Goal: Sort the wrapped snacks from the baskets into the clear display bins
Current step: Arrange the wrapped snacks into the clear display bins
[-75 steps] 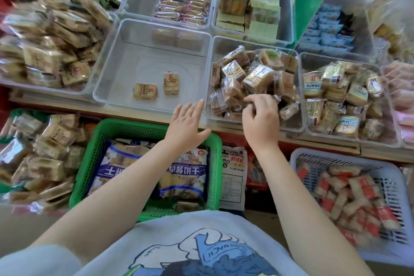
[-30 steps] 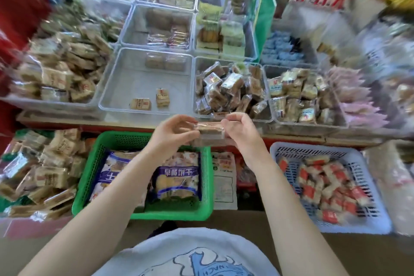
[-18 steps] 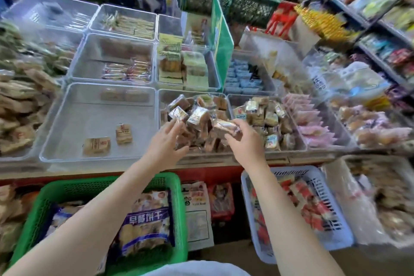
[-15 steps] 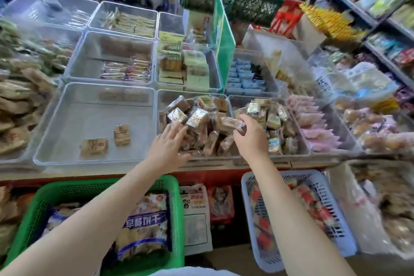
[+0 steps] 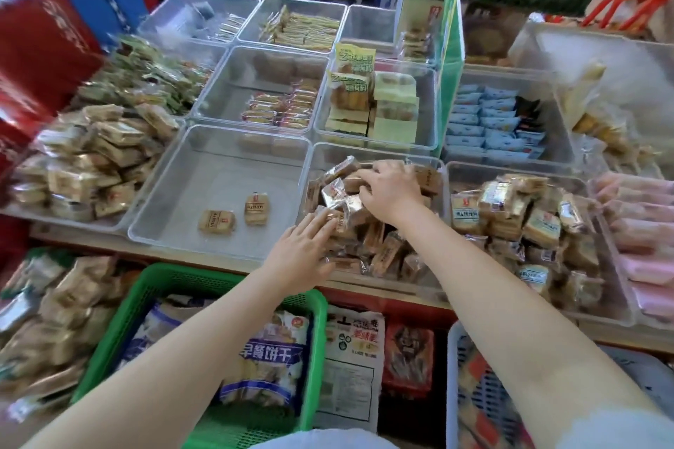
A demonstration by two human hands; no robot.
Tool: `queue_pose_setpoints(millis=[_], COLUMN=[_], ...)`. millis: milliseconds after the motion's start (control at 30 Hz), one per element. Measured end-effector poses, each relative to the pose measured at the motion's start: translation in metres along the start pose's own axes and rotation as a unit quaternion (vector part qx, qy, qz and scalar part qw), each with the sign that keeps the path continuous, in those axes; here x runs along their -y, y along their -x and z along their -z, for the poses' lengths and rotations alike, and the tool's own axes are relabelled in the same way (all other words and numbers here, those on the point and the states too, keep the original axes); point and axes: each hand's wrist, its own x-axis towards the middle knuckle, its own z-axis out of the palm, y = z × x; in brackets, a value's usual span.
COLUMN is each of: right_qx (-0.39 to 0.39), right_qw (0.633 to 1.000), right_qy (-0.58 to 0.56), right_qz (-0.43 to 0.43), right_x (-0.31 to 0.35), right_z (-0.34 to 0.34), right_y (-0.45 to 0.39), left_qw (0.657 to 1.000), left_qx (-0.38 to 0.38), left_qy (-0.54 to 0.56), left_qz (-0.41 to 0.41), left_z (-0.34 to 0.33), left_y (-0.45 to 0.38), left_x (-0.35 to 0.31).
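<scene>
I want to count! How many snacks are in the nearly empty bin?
2. One snack lies flat near the bin's front; the other sits just right of it, slightly farther back. Nothing hides any more.

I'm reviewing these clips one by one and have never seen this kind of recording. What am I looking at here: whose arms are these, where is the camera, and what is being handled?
There is no machine: a person works with bare hands, and the single wide-angle camera sits on their head, looking forward and down. Both arms reach from the bottom edge to a shelf of clear display bins. The right hand lies on a heap of brown wrapped snacks in the middle bin; whether it grips one is unclear. The left hand, fingers fairly straight, touches the same heap at the bin's near edge. The neighbouring bin holds only two wrapped snacks. Below stands a green basket with large bags.
</scene>
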Motion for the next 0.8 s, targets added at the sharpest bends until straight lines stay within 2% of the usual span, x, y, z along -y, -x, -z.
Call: queue_pose_setpoints(millis=[200,300,367,433,533,567,667,800], right_qx=[0.049,0.052,0.007,-0.081,-0.241,-0.252,-0.168,-0.046], right_qw=[0.996,0.997,0.999,0.995,0.961,0.955,0.968,0.984], right_qy=[0.029,0.044,0.032,0.005,-0.016,-0.035,-0.098,-0.115], right_qz=[0.065,0.045,0.037,0.057,0.137,0.151,0.158,0.128], right_x=[0.012,0.010,0.024,0.045,0.084,0.100,0.159,0.253], right_z=[-0.027,-0.028,-0.027,-0.028,-0.040,-0.045,-0.060,-0.096], right_y=[0.017,0.020,0.025,0.035,0.055,0.062,0.076,0.083], left_qw=[0.997,0.990,0.984,0.975,0.964,0.963,0.968,0.979], left_qx=[-0.033,-0.075,-0.100,-0.118,-0.104,-0.082,-0.022,0.023], left_qy=[0.063,0.096,0.111,0.126,0.151,0.155,0.153,0.140], left_qz=[0.040,0.072,0.101,0.143,0.195,0.203,0.197,0.149], left_z=[0.011,0.019,0.017,0.011,0.000,-0.003,-0.018,-0.032], left_y=[0.018,0.042,0.064,0.085,0.114,0.123,0.144,0.172], left_x=[0.003,0.023,0.046,0.073,0.111,0.123,0.166,0.238])
